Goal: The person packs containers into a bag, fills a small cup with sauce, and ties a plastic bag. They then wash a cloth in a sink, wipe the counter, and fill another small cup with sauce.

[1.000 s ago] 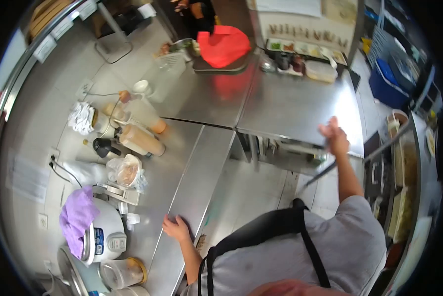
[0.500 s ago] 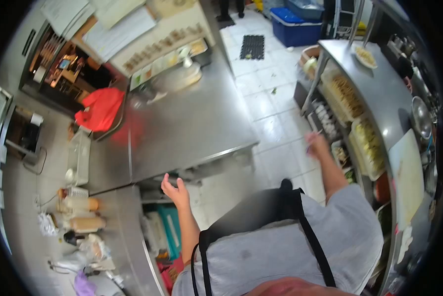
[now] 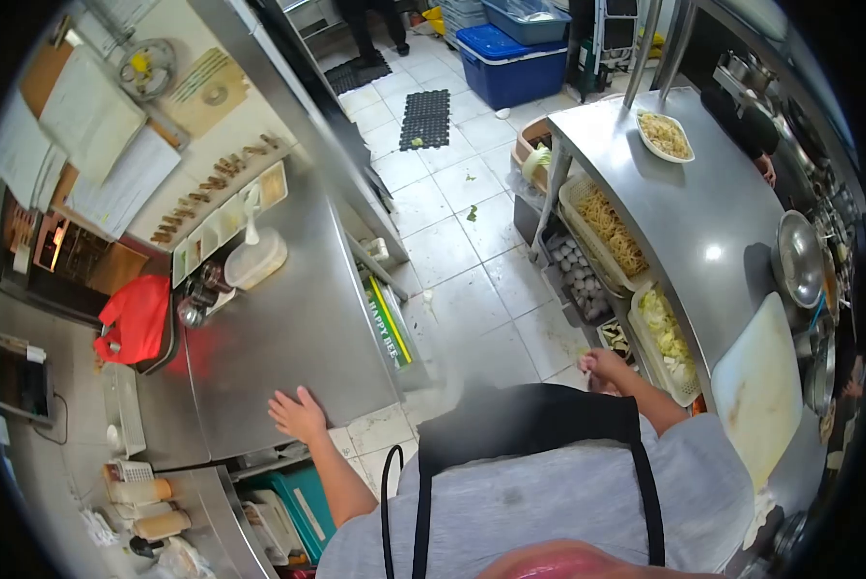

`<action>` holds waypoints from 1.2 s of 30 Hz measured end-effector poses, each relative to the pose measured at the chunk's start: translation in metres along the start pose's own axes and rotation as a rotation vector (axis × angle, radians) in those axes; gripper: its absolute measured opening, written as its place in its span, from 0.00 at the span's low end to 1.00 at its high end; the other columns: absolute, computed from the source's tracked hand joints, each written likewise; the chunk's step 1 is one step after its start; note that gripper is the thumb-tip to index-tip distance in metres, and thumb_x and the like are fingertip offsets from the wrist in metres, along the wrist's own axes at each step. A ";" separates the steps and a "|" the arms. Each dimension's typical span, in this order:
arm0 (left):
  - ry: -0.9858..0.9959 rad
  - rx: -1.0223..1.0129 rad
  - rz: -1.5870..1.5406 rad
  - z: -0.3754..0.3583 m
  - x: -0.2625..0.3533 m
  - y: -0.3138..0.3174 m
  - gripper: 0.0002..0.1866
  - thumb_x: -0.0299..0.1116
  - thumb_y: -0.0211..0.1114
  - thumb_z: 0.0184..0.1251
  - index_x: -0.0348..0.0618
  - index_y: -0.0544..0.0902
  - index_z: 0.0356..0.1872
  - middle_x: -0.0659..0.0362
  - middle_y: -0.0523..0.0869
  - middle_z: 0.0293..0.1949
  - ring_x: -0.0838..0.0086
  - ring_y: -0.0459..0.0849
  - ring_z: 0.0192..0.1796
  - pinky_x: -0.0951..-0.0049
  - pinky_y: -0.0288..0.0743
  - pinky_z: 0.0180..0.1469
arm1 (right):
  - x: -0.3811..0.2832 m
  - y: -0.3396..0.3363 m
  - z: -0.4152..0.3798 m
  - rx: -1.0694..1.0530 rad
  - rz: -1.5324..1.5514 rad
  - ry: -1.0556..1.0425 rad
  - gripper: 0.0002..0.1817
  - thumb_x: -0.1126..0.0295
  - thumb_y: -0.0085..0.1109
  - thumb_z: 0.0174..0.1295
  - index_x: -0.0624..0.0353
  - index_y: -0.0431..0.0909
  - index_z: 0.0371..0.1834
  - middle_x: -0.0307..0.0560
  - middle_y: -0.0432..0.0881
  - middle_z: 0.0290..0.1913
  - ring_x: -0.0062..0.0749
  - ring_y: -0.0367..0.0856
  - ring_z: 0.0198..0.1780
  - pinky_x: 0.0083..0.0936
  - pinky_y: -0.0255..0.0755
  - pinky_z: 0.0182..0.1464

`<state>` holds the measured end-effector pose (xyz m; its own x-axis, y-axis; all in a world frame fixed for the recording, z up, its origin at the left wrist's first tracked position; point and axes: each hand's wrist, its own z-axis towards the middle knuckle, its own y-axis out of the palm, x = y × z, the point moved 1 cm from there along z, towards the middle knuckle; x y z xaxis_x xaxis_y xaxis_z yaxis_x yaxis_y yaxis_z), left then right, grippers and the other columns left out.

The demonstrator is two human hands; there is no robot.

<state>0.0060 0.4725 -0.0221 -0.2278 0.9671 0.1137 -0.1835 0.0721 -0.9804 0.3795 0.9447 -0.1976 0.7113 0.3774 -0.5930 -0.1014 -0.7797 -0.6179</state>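
My left hand (image 3: pixel 298 417) is open, its fingers spread over the near corner of the steel counter (image 3: pixel 288 362). My right hand (image 3: pixel 602 370) hangs at my right side with its fingers curled in; I cannot make out what they hold, if anything. Close to that hand are a basket of chopped cabbage (image 3: pixel 667 333) and a small container of dark green pieces (image 3: pixel 614 338). Behind them sit a basket of noodles (image 3: pixel 607 224) and a crate of eggs (image 3: pixel 580 275).
On the counter stand a white tub (image 3: pixel 256 265) and a red plastic bag (image 3: pixel 136 318). The right-hand steel table carries a plate of noodles (image 3: pixel 665 136), a metal bowl (image 3: pixel 800 256) and a cutting board (image 3: pixel 759 391). A blue cooler (image 3: pixel 512 68) and another person's legs (image 3: pixel 370 29) appear farther off.
The view has shifted along the counter and become sharper. My left hand has gone from raised beside the counter edge to spread out over its corner. My right hand has come lower, fingers still curled.
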 end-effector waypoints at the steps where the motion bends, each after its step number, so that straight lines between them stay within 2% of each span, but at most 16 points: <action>1: -0.002 0.001 0.010 0.000 0.000 0.002 0.32 0.53 0.45 0.58 0.41 0.60 0.59 0.49 0.56 0.62 0.55 0.50 0.64 0.53 0.43 0.62 | -0.047 -0.025 0.007 0.052 -0.116 -0.048 0.16 0.60 0.47 0.52 0.60 0.76 0.35 0.52 0.79 0.33 0.44 0.77 0.36 0.32 0.70 0.39; 7: -0.057 -0.026 0.034 0.001 0.005 0.004 0.33 0.55 0.45 0.58 0.43 0.58 0.60 0.51 0.55 0.63 0.57 0.49 0.65 0.53 0.42 0.62 | -0.223 -0.096 0.133 0.041 -0.147 -0.282 0.17 0.57 0.45 0.52 0.59 0.76 0.31 0.55 0.78 0.31 0.47 0.77 0.35 0.37 0.69 0.37; 12: -0.290 -0.071 0.116 0.017 0.038 0.010 0.33 0.55 0.45 0.58 0.46 0.57 0.61 0.52 0.52 0.64 0.57 0.48 0.65 0.51 0.41 0.62 | -0.337 -0.137 0.233 0.023 -0.059 -0.452 0.16 0.61 0.42 0.57 0.63 0.73 0.31 0.53 0.79 0.31 0.39 0.77 0.33 0.30 0.69 0.35; 14: -0.366 -0.034 0.094 0.031 0.058 0.022 0.33 0.55 0.45 0.57 0.44 0.58 0.60 0.51 0.54 0.63 0.56 0.50 0.65 0.50 0.42 0.61 | -0.363 -0.157 0.271 -0.052 0.089 -0.424 0.18 0.59 0.41 0.55 0.64 0.74 0.32 0.53 0.79 0.31 0.40 0.78 0.35 0.29 0.70 0.38; 16: -0.298 -0.164 0.047 0.054 0.140 0.003 0.31 0.51 0.48 0.57 0.42 0.61 0.58 0.49 0.57 0.61 0.56 0.53 0.63 0.51 0.45 0.60 | -0.374 -0.169 0.332 -0.106 0.263 -0.406 0.18 0.61 0.40 0.54 0.65 0.74 0.32 0.51 0.80 0.30 0.35 0.78 0.34 0.25 0.70 0.38; 17: -0.261 -0.225 0.025 0.067 0.186 -0.004 0.30 0.49 0.50 0.57 0.40 0.62 0.57 0.49 0.58 0.60 0.55 0.54 0.62 0.51 0.46 0.60 | -0.383 -0.188 0.354 -0.037 0.195 -0.417 0.18 0.61 0.40 0.54 0.65 0.74 0.32 0.50 0.80 0.30 0.35 0.78 0.34 0.25 0.70 0.38; 18: -0.049 -0.144 -0.240 0.080 0.215 0.011 0.28 0.44 0.52 0.55 0.40 0.63 0.56 0.49 0.60 0.59 0.55 0.56 0.61 0.54 0.49 0.59 | -0.390 -0.206 0.375 0.032 0.132 -0.423 0.17 0.62 0.40 0.54 0.65 0.75 0.32 0.50 0.80 0.30 0.34 0.78 0.33 0.25 0.70 0.37; 19: 0.170 -0.066 -0.497 0.094 0.244 0.033 0.26 0.39 0.54 0.54 0.39 0.64 0.55 0.49 0.62 0.58 0.54 0.58 0.60 0.56 0.52 0.59 | -0.394 -0.216 0.399 -0.113 0.455 -0.476 0.18 0.61 0.39 0.54 0.65 0.74 0.30 0.52 0.79 0.30 0.39 0.78 0.33 0.28 0.70 0.38; 20: 0.220 -0.152 -0.747 0.111 0.284 0.047 0.24 0.32 0.55 0.52 0.38 0.66 0.53 0.49 0.65 0.56 0.56 0.61 0.58 0.64 0.56 0.58 | -0.400 -0.237 0.413 0.089 0.319 -0.471 0.19 0.60 0.38 0.54 0.65 0.74 0.29 0.55 0.78 0.30 0.43 0.77 0.33 0.31 0.69 0.38; 22: 0.570 -0.362 -0.837 0.141 0.377 0.015 0.22 0.33 0.56 0.52 0.39 0.69 0.50 0.49 0.71 0.51 0.58 0.69 0.53 0.68 0.61 0.54 | -0.410 -0.275 0.447 0.299 0.036 -0.410 0.19 0.59 0.38 0.56 0.65 0.73 0.30 0.59 0.76 0.32 0.47 0.75 0.35 0.34 0.68 0.38; 24: 0.822 -0.403 -0.837 0.189 0.478 0.003 0.19 0.33 0.56 0.52 0.40 0.72 0.47 0.50 0.75 0.45 0.59 0.73 0.48 0.70 0.65 0.50 | -0.421 -0.322 0.511 0.286 0.097 -0.405 0.20 0.58 0.39 0.56 0.65 0.73 0.31 0.60 0.76 0.33 0.48 0.75 0.36 0.34 0.67 0.39; 27: 0.857 -0.330 -0.803 0.236 0.548 0.013 0.19 0.34 0.57 0.52 0.42 0.73 0.47 0.50 0.76 0.43 0.60 0.74 0.45 0.70 0.67 0.47 | -0.414 -0.348 0.598 0.353 0.205 -0.419 0.18 0.60 0.40 0.57 0.65 0.74 0.30 0.56 0.78 0.31 0.44 0.76 0.34 0.33 0.69 0.36; 30: 0.736 -0.353 -0.775 0.280 0.590 0.049 0.19 0.34 0.56 0.53 0.43 0.72 0.48 0.51 0.77 0.43 0.62 0.75 0.45 0.70 0.68 0.47 | -0.412 -0.349 0.667 -0.299 1.004 -0.217 0.14 0.63 0.46 0.54 0.63 0.74 0.31 0.50 0.78 0.30 0.36 0.77 0.32 0.31 0.70 0.31; 32: 0.638 -0.453 -0.732 0.305 0.607 0.071 0.20 0.36 0.57 0.53 0.42 0.71 0.49 0.51 0.77 0.42 0.63 0.75 0.45 0.69 0.68 0.46 | -0.435 -0.367 0.679 -0.369 0.747 -0.126 0.12 0.66 0.54 0.49 0.62 0.73 0.33 0.45 0.77 0.29 0.29 0.75 0.29 0.26 0.71 0.27; 34: 0.535 -0.576 -0.656 0.332 0.630 0.078 0.21 0.36 0.58 0.53 0.41 0.71 0.49 0.51 0.77 0.43 0.63 0.76 0.44 0.69 0.69 0.46 | -0.450 -0.365 0.725 -0.285 0.498 -0.080 0.17 0.66 0.59 0.44 0.63 0.72 0.37 0.44 0.77 0.29 0.27 0.74 0.26 0.22 0.70 0.27; 36: 0.492 -0.580 -0.621 0.364 0.657 0.081 0.22 0.37 0.58 0.53 0.41 0.70 0.50 0.50 0.77 0.43 0.63 0.76 0.43 0.69 0.69 0.45 | -0.495 -0.382 0.745 -0.310 0.296 -0.198 0.19 0.66 0.61 0.42 0.62 0.71 0.38 0.44 0.76 0.29 0.25 0.74 0.26 0.23 0.70 0.27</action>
<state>-0.5062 1.0250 0.0320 0.1980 0.7012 0.6850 0.3925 0.5836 -0.7109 -0.4524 1.4280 -0.0524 0.5339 0.1804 -0.8261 -0.0461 -0.9693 -0.2415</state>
